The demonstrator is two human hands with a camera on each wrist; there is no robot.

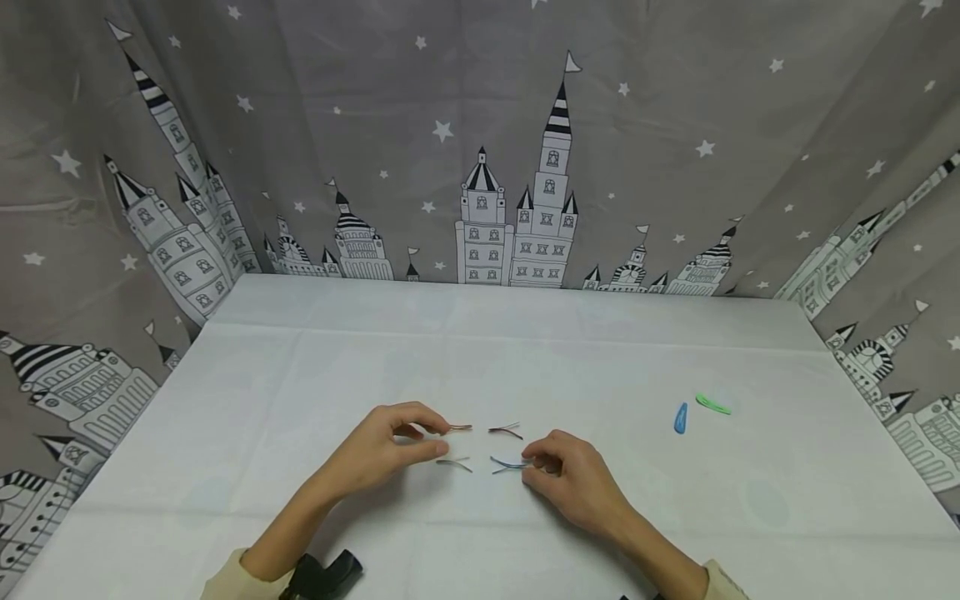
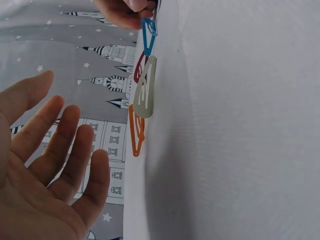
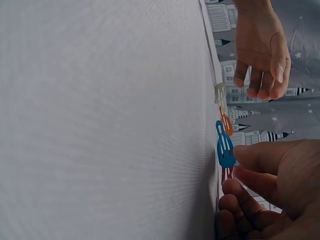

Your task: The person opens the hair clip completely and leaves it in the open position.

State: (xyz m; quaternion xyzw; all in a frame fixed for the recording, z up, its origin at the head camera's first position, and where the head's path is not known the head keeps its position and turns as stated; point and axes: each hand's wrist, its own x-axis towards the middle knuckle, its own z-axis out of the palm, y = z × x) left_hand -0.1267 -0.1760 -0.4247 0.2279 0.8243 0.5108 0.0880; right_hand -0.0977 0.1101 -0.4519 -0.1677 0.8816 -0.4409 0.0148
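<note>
In the head view my left hand hovers by an orange hair clip and a grey-beige hair clip. Its fingers are loosely bent, with a gap between thumb and forefinger; the left wrist view shows this palm holding nothing. My right hand has thumb and forefinger at the near end of a blue hair clip, seemingly pinching it; the right wrist view shows that blue clip against the fingertips. A dark red hair clip lies behind it, partly hidden in both wrist views.
Farther right on the white-covered table lie another blue hair clip and a green hair clip. A grey curtain printed with castles and stars hangs behind. A black device shows at the left wrist.
</note>
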